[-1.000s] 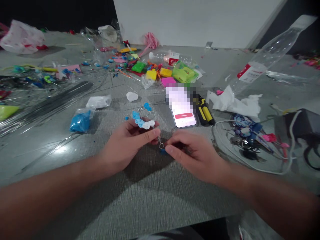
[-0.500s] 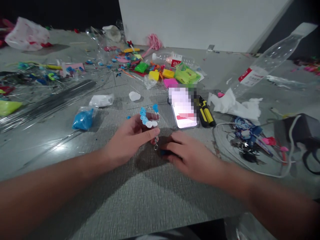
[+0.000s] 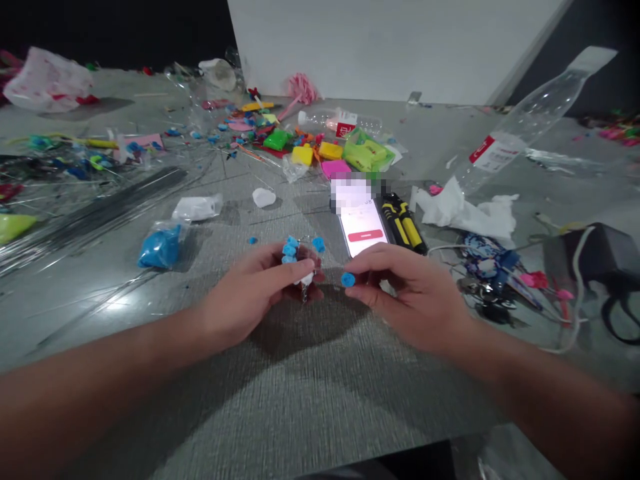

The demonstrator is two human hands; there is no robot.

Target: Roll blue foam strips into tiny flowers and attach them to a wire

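Head view: a silvery decorated chain (image 3: 290, 251) is held above the grey tabletop (image 3: 250, 413), ruffled light-blue pieces clustered along one side, white showing lower down and a single bright-blue piece across from the cluster. Thumb and fingers of the left hand (image 3: 263, 280) pinch it, hiding part of it. Just beside, apart from the chain, the right hand (image 3: 410, 287) grips a small, round blue piece (image 3: 348, 280) between thumb and fingertips. Beyond lie a lit phone (image 3: 364, 227), a white lump (image 3: 263, 197) and a bagged blue lump (image 3: 161, 248).
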